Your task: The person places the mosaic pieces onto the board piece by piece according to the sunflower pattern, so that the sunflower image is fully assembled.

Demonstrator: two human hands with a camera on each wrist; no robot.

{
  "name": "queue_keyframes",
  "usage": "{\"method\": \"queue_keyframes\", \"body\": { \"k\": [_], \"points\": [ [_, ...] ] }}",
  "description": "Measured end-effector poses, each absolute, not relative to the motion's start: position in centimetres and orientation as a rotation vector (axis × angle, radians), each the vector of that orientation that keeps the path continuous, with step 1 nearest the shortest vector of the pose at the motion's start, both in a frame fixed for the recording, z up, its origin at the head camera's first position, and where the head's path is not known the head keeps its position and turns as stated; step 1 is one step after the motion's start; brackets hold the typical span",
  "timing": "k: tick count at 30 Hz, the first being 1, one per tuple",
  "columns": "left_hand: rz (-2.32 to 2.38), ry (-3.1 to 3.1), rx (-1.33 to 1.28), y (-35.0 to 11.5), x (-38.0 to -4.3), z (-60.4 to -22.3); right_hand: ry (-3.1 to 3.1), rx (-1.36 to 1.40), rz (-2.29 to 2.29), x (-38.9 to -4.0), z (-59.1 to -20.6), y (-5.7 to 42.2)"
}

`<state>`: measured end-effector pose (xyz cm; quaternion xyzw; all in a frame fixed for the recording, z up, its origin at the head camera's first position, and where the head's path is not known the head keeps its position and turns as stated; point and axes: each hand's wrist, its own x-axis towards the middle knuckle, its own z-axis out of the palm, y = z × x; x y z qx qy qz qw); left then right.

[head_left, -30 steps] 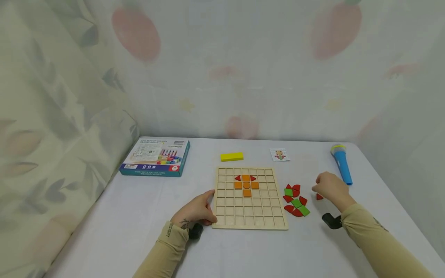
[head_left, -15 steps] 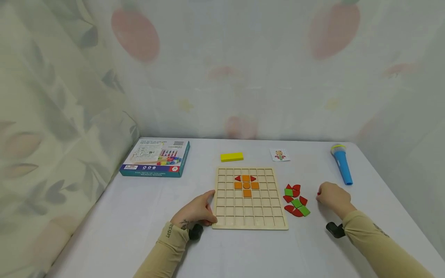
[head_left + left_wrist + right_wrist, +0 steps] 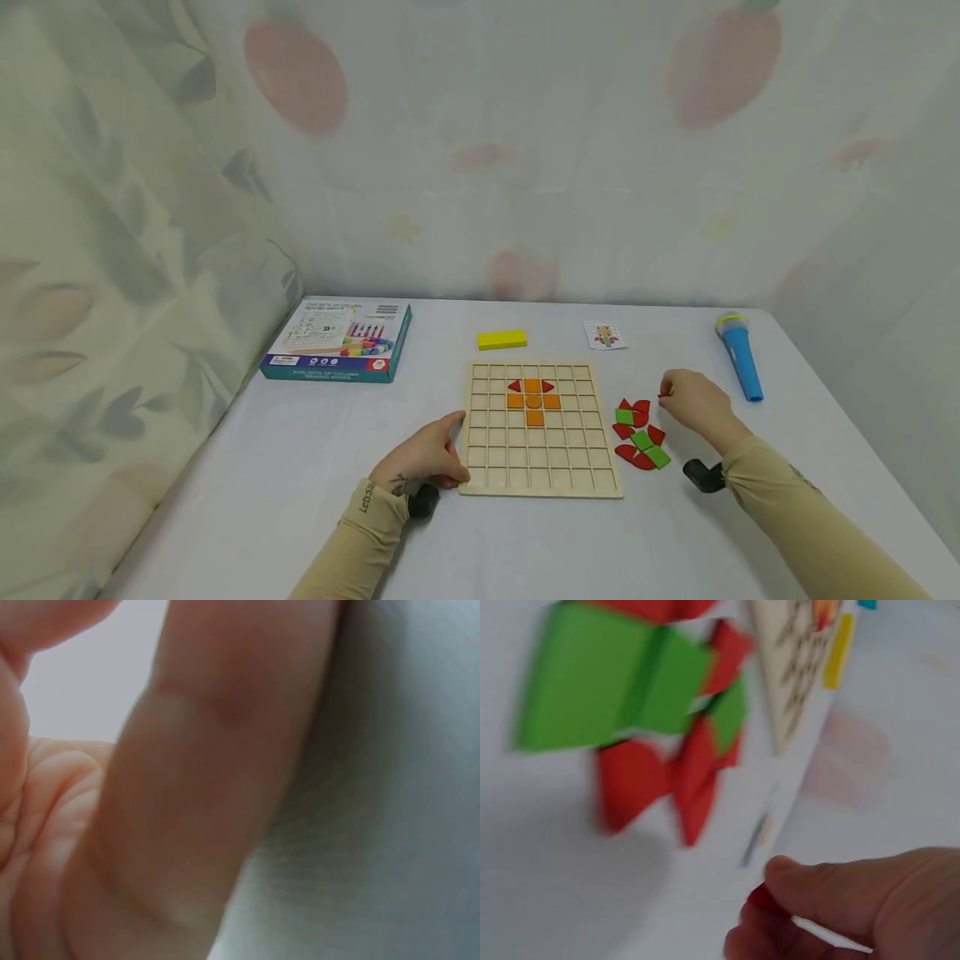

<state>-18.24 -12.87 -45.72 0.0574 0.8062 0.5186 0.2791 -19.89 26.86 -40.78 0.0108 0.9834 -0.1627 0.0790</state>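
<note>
A wooden grid board [image 3: 510, 479] lies flat on the table. Orange squares [image 3: 533, 417], an orange round piece [image 3: 533, 402] and two red triangles [image 3: 515, 387] fill some upper cells. At the board's left edge rests my left hand [image 3: 420, 454], index finger and thumb spread apart, fingertips touching the edge. Blurred fingers [image 3: 202, 765] fill most of the left wrist view. My right hand [image 3: 697, 404] pinches a small red triangle [image 3: 766, 900] between thumb and fingers, mostly covered by them. Just left of that hand lie loose red pieces [image 3: 626, 452] and green squares [image 3: 657, 456].
A small pattern card [image 3: 604, 336] and a yellow block [image 3: 502, 339] lie behind the board. At the back left sits a flat boxed set [image 3: 337, 340]. A blue toy microphone [image 3: 742, 360] lies toward the right edge, beyond my right hand.
My right hand has picked up the red triangle from the table, then moved left and away from me toward the loose pieces. The left hand stays at the board's edge.
</note>
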Motion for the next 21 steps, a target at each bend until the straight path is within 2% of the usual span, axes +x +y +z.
{"method": "queue_keyframes", "body": {
  "k": [10,16,21],
  "points": [
    [1.377,2.178,0.158,-12.8,-18.1,-45.5,3.0,-0.572,-0.634,-23.4,-37.7,18.5],
    [1.371,2.182,0.17,-12.6,-18.2,-45.5,2.898,-0.866,-0.534,-24.5,-37.8,14.1],
    [1.375,2.175,0.172,-12.8,-18.2,-45.5,2.737,-0.998,-0.392,-24.8,-38.9,11.5]
  ]
}}
